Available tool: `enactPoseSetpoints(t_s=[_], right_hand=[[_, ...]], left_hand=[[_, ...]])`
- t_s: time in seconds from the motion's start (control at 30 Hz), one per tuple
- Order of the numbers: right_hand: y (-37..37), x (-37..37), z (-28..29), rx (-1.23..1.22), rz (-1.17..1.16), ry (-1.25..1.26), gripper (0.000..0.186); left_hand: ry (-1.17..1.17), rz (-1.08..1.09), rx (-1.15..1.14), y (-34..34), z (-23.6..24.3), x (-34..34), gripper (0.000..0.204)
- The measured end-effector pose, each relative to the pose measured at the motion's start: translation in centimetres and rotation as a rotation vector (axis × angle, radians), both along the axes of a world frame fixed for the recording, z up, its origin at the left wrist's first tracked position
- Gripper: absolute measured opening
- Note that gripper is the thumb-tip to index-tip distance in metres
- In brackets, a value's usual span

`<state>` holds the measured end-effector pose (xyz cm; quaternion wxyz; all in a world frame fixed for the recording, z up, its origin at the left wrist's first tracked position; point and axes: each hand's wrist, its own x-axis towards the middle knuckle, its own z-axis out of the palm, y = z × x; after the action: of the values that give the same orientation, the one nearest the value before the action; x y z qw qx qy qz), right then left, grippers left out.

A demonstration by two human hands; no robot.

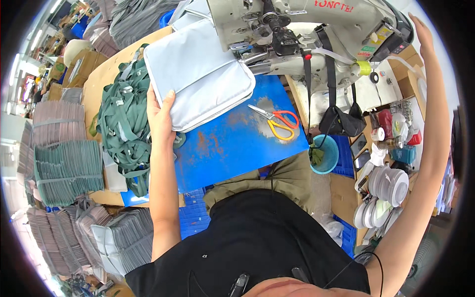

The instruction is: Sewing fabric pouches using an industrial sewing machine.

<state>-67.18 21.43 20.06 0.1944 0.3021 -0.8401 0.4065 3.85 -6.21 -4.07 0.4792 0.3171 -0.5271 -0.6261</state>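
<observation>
My left hand (161, 111) grips a pale grey, flat rectangular fabric piece (198, 69) by its lower left edge, thumb on top, over the blue worktop (222, 153). The piece lies beside a heap of dark green straps (121, 119) and close below the head of an industrial sewing machine (316, 20). Orange and yellow-handled scissors (282, 123) lie to the right of the piece. My right hand (423, 34) is raised at the far upper right, beside the machine's right end, with its fingers stretched out; its fingertips are small in view.
Bundled panel stacks (67, 173) fill the left side. A black pouch (339, 121) hangs from the machine above a light blue basket (324, 161). Tape rolls (388, 188) and small supplies (393, 128) crowd the right. Blue crates (195, 218) sit below the worktop.
</observation>
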Motion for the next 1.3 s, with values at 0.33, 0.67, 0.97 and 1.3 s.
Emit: enactPoseSetpoints(t_s=[0.33, 0.67, 0.97, 1.3], right_hand=[[-0.1, -0.5, -8.3, -0.611, 0.164, -0.421, 0.067], [1.8, 29.5, -23.9, -0.258, 0.109, -0.103, 0.043], [-1.3, 42.3, -35.8, 0.706, 0.691, -0.122, 0.071], [-1.4, 47.1, -32.2, 0.309, 0.927, -1.133, 0.071]], left_hand=[[0.006, 0.136, 0.063, 2.5, -5.9, 4.2, 0.076], [0.072, 0.266, 0.143, 9.9, -8.0, 10.8, 0.076], [0.013, 0.266, -0.034, 8.6, -7.0, 10.0, 0.073], [-0.038, 0.34, -0.077, 9.8, -7.9, 8.8, 0.072]])
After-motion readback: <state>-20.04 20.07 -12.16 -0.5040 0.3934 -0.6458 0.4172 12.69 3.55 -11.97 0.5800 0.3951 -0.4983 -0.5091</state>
